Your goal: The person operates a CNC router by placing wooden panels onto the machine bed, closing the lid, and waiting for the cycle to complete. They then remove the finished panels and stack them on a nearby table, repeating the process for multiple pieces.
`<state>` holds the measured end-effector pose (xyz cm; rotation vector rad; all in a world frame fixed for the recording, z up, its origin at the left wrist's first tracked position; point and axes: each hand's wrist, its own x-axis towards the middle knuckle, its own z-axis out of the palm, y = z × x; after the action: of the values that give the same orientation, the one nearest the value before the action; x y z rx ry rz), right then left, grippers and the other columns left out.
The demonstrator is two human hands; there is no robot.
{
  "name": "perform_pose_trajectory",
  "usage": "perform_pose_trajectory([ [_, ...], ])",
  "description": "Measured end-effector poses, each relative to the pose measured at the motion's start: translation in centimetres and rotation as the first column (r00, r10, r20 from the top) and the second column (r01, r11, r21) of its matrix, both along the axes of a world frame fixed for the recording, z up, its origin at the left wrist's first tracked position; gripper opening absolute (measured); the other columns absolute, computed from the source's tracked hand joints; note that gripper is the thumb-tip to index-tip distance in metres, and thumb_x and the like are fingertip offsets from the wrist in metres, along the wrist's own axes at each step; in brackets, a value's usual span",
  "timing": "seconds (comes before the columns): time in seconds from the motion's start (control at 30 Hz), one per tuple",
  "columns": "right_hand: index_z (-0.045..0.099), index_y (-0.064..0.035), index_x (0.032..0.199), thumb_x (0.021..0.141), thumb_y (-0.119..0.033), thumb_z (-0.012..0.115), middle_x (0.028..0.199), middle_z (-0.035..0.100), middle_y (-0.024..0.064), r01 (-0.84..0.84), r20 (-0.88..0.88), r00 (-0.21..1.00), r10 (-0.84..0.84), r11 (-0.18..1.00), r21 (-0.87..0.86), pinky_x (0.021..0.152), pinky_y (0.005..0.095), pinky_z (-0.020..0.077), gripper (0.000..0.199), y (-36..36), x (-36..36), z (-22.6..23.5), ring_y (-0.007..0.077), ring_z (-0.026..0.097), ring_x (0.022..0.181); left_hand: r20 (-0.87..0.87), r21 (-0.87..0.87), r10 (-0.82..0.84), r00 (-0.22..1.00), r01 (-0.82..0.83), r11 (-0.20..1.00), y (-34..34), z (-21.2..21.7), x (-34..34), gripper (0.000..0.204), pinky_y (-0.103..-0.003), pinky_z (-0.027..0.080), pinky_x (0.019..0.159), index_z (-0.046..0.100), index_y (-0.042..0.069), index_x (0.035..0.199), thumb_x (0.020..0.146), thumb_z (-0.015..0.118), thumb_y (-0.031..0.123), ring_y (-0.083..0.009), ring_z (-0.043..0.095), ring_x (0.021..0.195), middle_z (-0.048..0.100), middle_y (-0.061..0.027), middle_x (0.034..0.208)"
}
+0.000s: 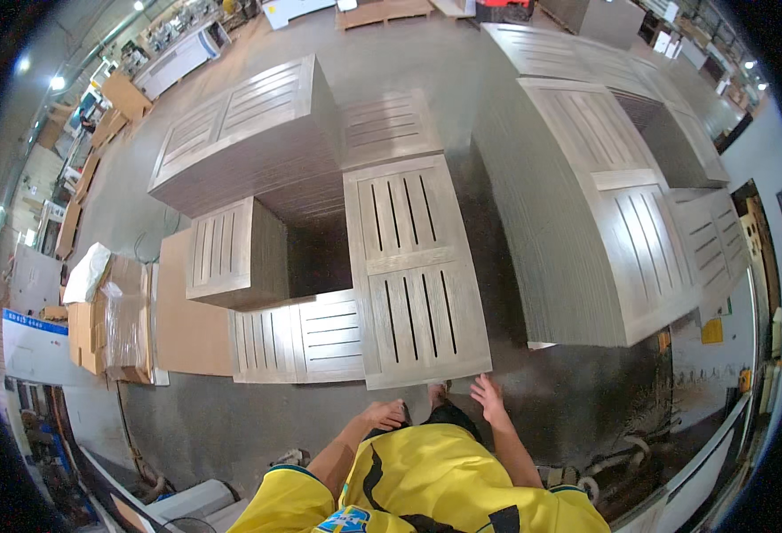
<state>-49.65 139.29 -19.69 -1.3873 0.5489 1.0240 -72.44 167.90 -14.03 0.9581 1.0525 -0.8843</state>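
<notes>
My left hand is held close to my waist with its fingers curled. Something dark shows at its fingertips, and I cannot make out whether it is held or is only clothing behind. Past the near edge of a stack of grey wood-grain slotted panels, my right hand is raised with its fingers spread and nothing in them. It is nearest to the panel's right front corner, apart from it. Each of those panels has two sets of dark slots. Lower slotted panels lie just to the left.
Taller panel stacks stand at the left and the right. A small stack sits beside a dark gap. Brown board and wrapped cartons are at far left. White machine housings border the right.
</notes>
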Motion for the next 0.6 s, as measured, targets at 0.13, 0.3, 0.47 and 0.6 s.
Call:
perform_pose_trajectory([
  [0.13,0.057,-0.0017,0.145,0.110,-0.036,0.064,0.139,0.067,0.0163,0.021,0.109,0.994,-0.008,0.993,-0.119,0.089,0.0462,0.0589,0.050,-4.8,-4.9,-4.3,0.0312,0.071,0.115,0.415,0.073,-0.399,0.818,0.407,0.910,-2.3,1.7,-2.2,0.076,-0.042,0.053,0.108,0.067,0.001,0.144,0.105,0.057,0.066,-0.0294,0.066,0.131,0.070,-0.0153,0.142],
  [0.3,0.074,-0.0062,0.095,0.102,-0.043,0.069,0.077,0.070,0.0085,-0.207,0.425,0.821,0.380,0.894,-0.398,0.057,0.0430,0.0486,0.038,-15.7,-17.8,-11.0,0.0231,0.066,0.063,0.905,0.068,-0.195,0.377,0.323,0.944,-3.8,5.9,-7.1,0.059,-0.042,0.053,0.106,0.071,0.004,0.141,0.106,0.063,0.050,-0.0271,0.068,0.124,0.072,-0.0141,0.138],
  [0.47,0.075,-0.0062,0.090,0.101,-0.039,0.071,0.072,0.068,0.0080,-0.201,0.394,0.658,0.641,0.654,-0.729,0.055,0.0396,0.0478,0.035,-20.6,-30.0,-8.8,0.0211,0.062,0.059,0.802,0.099,-0.408,0.436,0.577,0.810,-6.2,1.6,-9.9,0.054,-0.041,0.054,0.103,0.072,0.003,0.138,0.107,0.064,0.046,-0.0253,0.068,0.121,0.072,-0.0127,0.135],
  [0.6,0.076,-0.0047,0.091,0.103,-0.033,0.070,0.074,0.069,0.0074,-0.106,0.421,0.734,0.532,0.703,-0.703,0.055,0.0373,0.0480,0.031,-22.0,-33.4,-6.5,0.0198,0.062,0.060,0.642,0.153,-0.575,0.507,0.650,0.744,-8.3,-4.5,-12.1,0.051,-0.040,0.054,0.102,0.073,0.003,0.136,0.107,0.065,0.044,-0.0239,0.068,0.119,0.073,-0.0116,0.132],
])
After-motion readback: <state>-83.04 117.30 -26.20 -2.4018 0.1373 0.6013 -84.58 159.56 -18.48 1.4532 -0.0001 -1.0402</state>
